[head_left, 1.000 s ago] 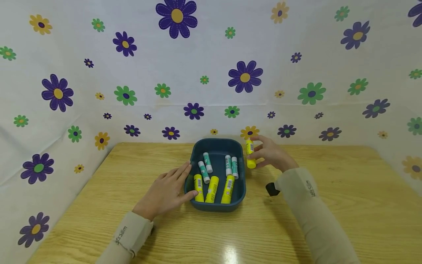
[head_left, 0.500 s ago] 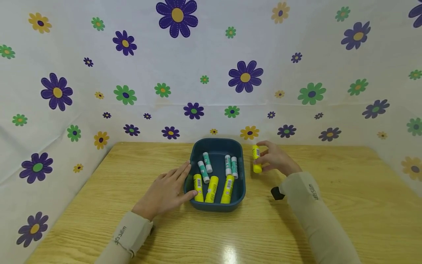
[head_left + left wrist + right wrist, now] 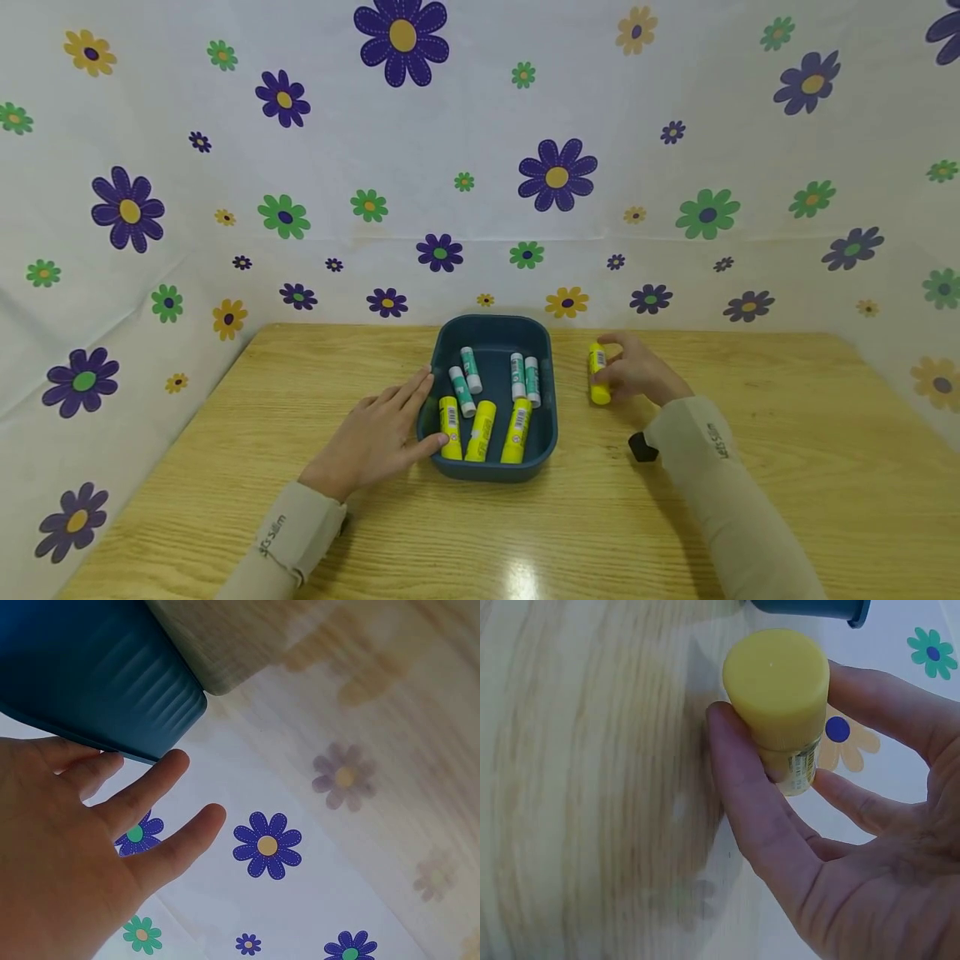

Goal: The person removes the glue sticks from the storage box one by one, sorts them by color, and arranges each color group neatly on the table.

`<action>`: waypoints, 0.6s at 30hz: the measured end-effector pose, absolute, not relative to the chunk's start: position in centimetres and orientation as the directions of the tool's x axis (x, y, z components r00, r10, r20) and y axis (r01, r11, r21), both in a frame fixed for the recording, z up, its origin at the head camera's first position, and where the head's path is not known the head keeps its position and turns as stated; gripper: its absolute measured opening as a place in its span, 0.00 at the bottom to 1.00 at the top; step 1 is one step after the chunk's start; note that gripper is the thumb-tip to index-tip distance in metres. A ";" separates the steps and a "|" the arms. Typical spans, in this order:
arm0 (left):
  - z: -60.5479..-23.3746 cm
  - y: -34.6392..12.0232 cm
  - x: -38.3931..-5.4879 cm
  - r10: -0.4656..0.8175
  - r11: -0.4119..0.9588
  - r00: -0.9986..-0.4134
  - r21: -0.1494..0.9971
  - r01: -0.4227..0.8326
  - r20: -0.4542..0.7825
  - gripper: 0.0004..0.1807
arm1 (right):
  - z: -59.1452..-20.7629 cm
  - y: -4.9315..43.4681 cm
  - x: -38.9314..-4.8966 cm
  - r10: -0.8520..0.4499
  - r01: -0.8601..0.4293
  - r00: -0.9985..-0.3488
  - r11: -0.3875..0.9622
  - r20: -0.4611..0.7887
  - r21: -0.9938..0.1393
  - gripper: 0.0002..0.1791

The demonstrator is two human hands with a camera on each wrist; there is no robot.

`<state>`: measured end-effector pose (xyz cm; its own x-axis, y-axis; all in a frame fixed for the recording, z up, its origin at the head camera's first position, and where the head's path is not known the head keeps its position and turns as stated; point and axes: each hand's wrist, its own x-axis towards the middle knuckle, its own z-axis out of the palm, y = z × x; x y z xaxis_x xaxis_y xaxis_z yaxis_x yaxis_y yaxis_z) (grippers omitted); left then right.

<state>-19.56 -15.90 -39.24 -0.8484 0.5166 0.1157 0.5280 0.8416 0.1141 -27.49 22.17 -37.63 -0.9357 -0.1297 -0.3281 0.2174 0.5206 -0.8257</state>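
Observation:
My right hand point(image 3: 636, 372) grips a yellow glue stick point(image 3: 598, 372) between thumb and fingers, to the right of a dark blue bin point(image 3: 491, 472). In the right wrist view the end of this glue stick point(image 3: 776, 679) faces the camera, close over the table. My left hand point(image 3: 375, 435) lies with straight fingers against the bin's left rim, thumb over the near-left edge. The left wrist view shows its fingertips point(image 3: 176, 761) at the bin's rim. Inside the bin lie yellow glue sticks point(image 3: 482, 431) at the near end and smaller white-and-green glue sticks point(image 3: 518, 377) beyond them.
The wooden table point(image 3: 337, 533) holds the bin near its back edge. Behind it hangs a white cloth point(image 3: 330, 158) printed with flowers. A small black object point(image 3: 642, 447) shows under the right sleeve's cuff.
My right hand has carried the yellow glue stick from beside the bin's right rim further right and lower, toward the tabletop. The left hand and the bin have stayed in place.

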 end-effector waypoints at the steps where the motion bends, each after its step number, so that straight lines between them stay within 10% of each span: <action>1: -39.2 -15.9 -19.6 0.515 0.843 -0.850 0.114 0.526 0.113 0.49 | -37.7 22.2 -27.5 -0.125 0.220 -0.936 0.525 -0.330 -0.822 0.45; 18: -39.1 -15.8 -19.5 0.508 0.846 -0.855 0.126 0.518 0.105 0.48 | -37.9 22.2 -27.6 -0.067 0.226 -0.936 0.639 -0.346 -0.735 0.43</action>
<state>-19.50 -15.85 -39.05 -0.8552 0.5077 0.1046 0.5177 0.8463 0.1257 -27.63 22.17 -37.95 -0.9360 -0.0668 -0.3457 0.2258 0.6394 -0.7349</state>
